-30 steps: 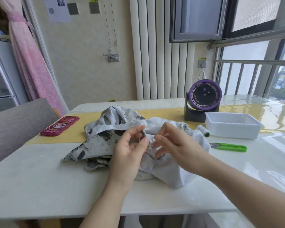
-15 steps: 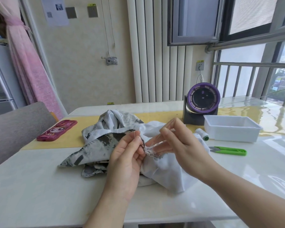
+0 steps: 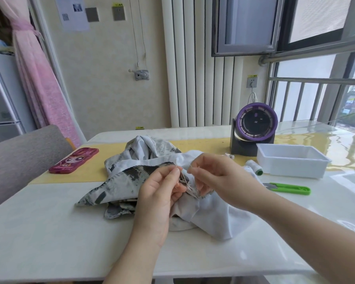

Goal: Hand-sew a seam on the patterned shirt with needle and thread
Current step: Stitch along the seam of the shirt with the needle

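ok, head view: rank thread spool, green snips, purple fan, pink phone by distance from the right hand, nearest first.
1. thread spool, just right of the right hand.
2. green snips, farther right.
3. purple fan, back right, behind the spool.
4. pink phone, far left, past the patterned shirt.

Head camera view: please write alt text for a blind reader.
The left hand and right hand pinch a seam of the patterned shirt on a white table. Green snips, a thread spool and a white tray lie nearby.
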The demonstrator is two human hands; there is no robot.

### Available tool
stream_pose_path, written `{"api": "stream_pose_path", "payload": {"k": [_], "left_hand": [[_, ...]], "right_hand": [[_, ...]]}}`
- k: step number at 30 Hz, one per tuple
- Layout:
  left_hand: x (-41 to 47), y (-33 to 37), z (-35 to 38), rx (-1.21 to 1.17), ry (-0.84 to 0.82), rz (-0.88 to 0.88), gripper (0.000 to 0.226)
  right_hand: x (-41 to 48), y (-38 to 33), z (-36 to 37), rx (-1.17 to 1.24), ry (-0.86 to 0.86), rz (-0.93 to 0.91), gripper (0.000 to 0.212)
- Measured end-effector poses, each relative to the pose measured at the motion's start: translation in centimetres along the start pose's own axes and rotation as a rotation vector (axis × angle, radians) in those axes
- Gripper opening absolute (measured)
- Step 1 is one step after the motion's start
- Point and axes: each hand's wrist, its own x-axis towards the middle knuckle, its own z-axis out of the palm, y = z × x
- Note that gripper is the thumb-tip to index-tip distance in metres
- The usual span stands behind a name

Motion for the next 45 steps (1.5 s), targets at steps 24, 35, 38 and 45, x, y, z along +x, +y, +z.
{"api": "stream_pose_path", "payload": {"k": [24, 35, 38, 45], "left_hand": [[0.8, 1.3, 0.1, -0.079, 0.051, -0.127, 0.018], [0.6, 0.5, -0.4, 0.357, 0.074, 0.252, 0.012], [0.4, 0.6, -0.4, 0.488, 0.11, 0.366, 0.011], [1.1, 1.0, -0.8, 0.211, 0.112, 0.092, 0.014]], "right_hand": [[1.0, -0.9, -0.8, -0.748, -0.007, -0.346, 0.013], [1.6, 0.1, 0.0, -0.633, 0.093, -0.297, 0.011], [1.5, 0.0, 0.2, -0.711, 0.057, -0.335, 0.013], [1.3, 0.0, 0.2, -0.751, 0.035, -0.379, 0.014]]}}
